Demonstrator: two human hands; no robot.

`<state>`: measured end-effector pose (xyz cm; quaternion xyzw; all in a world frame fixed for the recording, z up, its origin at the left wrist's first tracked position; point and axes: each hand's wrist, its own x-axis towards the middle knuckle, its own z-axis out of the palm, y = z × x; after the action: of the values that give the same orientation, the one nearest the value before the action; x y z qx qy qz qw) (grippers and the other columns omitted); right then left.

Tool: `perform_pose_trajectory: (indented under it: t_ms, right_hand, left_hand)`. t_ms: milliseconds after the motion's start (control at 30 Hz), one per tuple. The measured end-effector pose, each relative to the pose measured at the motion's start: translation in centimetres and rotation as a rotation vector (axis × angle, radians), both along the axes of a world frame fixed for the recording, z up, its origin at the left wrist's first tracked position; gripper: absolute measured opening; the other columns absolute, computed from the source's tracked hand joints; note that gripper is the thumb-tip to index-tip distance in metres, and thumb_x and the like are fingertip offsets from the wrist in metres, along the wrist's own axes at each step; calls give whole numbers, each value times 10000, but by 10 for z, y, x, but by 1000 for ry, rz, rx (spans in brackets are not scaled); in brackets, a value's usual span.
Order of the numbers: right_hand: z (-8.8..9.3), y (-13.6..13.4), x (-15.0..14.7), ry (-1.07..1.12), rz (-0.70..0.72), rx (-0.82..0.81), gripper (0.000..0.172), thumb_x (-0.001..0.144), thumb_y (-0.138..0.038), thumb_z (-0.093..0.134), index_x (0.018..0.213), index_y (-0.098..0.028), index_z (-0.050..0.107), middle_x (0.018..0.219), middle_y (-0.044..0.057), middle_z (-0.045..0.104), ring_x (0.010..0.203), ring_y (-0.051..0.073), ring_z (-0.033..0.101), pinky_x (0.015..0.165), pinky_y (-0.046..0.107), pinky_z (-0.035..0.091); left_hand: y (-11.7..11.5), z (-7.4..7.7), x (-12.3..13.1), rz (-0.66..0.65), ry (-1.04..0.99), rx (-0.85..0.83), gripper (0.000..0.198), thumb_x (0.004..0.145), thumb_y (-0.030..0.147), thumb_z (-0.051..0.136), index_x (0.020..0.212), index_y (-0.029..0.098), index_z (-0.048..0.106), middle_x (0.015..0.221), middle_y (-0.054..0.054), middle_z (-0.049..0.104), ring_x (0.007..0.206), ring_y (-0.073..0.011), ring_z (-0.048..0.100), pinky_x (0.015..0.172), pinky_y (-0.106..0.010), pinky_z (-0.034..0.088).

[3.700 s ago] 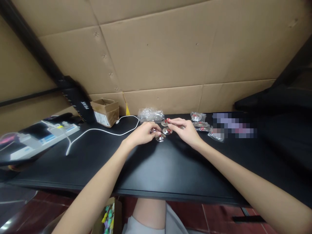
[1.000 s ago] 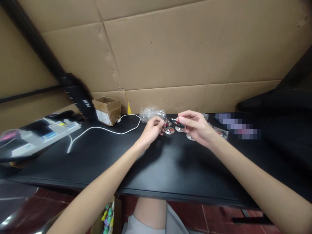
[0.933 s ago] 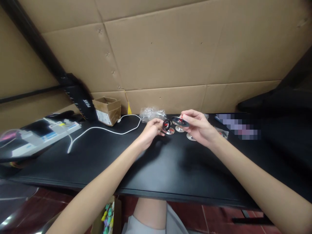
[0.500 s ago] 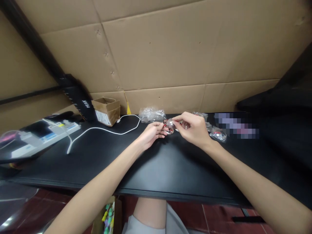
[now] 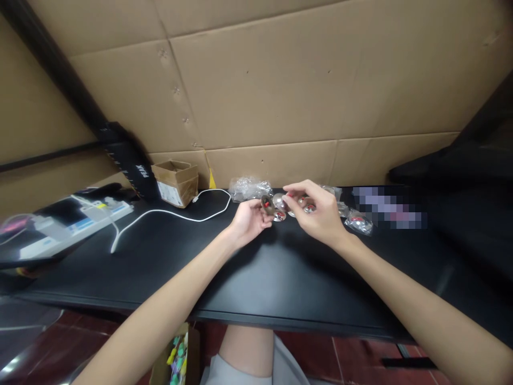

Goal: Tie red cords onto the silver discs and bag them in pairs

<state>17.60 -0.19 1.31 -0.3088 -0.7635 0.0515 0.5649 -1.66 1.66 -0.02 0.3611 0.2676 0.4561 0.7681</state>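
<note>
A wall of brown cardboard panels [image 5: 256, 85] rises behind a black, smooth-topped table [image 5: 288, 278]. At the table's left side lies a long white power strip with blue markings [image 5: 80, 227], and a thin white cable [image 5: 172, 215] curves from near it across the top. Below the table edge, an open cardboard box of green, yellow and purple pieces [image 5: 178, 358] stands beside the person's leg. On the table, near the wall, sits a small open brown cardboard box with a white label [image 5: 176, 184].

The two hands are apart, facing each other over the table, each closed on a disc. Right of the small box is a heap of crumpled clear plastic wrapping [image 5: 250, 189]. A shiny disc in a clear plastic bag [image 5: 359, 222] lies to the right of the right hand [image 5: 308, 206].

The left hand [image 5: 252, 222] grips a dark-faced round metal disc with a red centre [image 5: 267, 205], tilted. The right hand pinches a shiny domed silver metal disc [image 5: 279, 201] just beside it; whether the two touch cannot be told. Just below them, a flat silver disc with red on it [image 5: 279, 216] lies on the table.
</note>
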Motion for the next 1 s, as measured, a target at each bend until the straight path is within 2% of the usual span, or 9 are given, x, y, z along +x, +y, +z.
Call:
perform_pose_trajectory:
  t_ms: [67,133,300,467,600,800,1000]
  right_hand:
    - [0,-5,-3,0,55,-35,138,970,-241,674,1104,-231,705,949,48,716,788,182,685,576,299,550]
    - [0,-10,-6,11,38,-26,140,970,-246,678,1107,-243,706,950,54,724,760,187,674,563,316,539]
    - [-5,-17,-7,52,-111,241,223,949,-225,708,1159,-299,707,1028,66,755,728,208,657,598,372,537]
    - [-7,-5,2,-335,-92,285,240,998,-161,599,1185,-262,711,974,51,781,775,204,708,673,349,519]
    - [-4,-2,8,-252,-222,302,222,995,-180,616,1182,-250,712,913,40,774,684,178,677,642,333,479]
    - [-4,-13,-4,-200,-115,214,199,990,-241,640,1170,-260,722,906,30,773,606,152,628,638,319,510]
    - [-18,-6,-11,-222,4,136,193,1008,-223,599,1165,-242,709,944,54,748,707,184,650,680,352,539]
  left_hand:
    - [0,-1,0,-13,-12,-21,143,878,171,460,767,144,547,699,-37,511,516,-106,421,462,-229,302]
    - [0,-3,2,-32,-4,-42,137,883,191,472,802,140,570,723,-46,546,508,-102,408,457,-227,292]
    - [-2,-8,4,-123,-35,-62,136,886,207,488,800,143,572,742,-62,571,517,-102,411,476,-231,311]
    - [-5,-5,4,-163,-56,-85,146,882,208,494,757,153,546,659,-31,481,514,-109,405,488,-235,322]
    - [-5,-3,4,-154,-21,-72,154,901,224,476,840,145,594,740,-60,571,506,-103,398,475,-235,311]
    - [-3,-8,4,-154,-35,-86,153,908,228,495,812,150,585,710,-44,535,507,-106,391,460,-231,299]
    - [-4,-10,5,-202,-12,-73,172,925,257,548,788,157,576,717,-44,542,525,-108,420,480,-233,319]
